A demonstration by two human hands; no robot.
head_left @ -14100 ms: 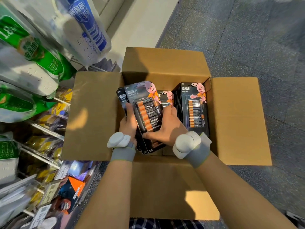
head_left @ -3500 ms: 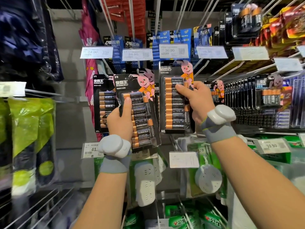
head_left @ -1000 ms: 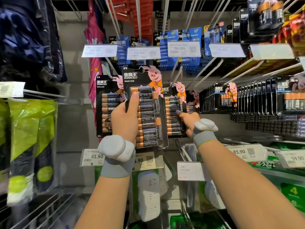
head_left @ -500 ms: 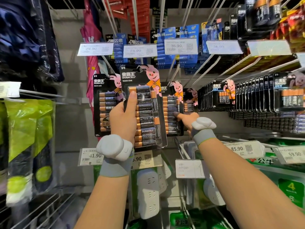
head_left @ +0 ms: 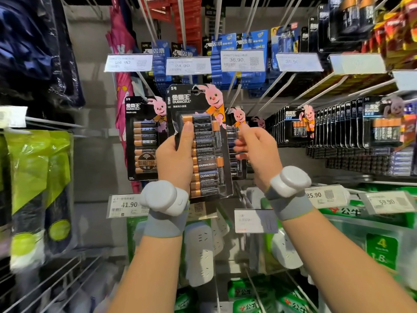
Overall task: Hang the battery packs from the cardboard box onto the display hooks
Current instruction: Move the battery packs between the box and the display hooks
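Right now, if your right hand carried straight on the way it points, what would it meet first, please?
Probably the black Duracell battery pack with the pink rabbit hanging just beyond the right hand; depth is unclear, so they may already touch.

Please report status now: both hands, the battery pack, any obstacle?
Left hand grips battery pack, not yet hooked. Right hand loosely curled, holding nothing. Hung pack just behind it.
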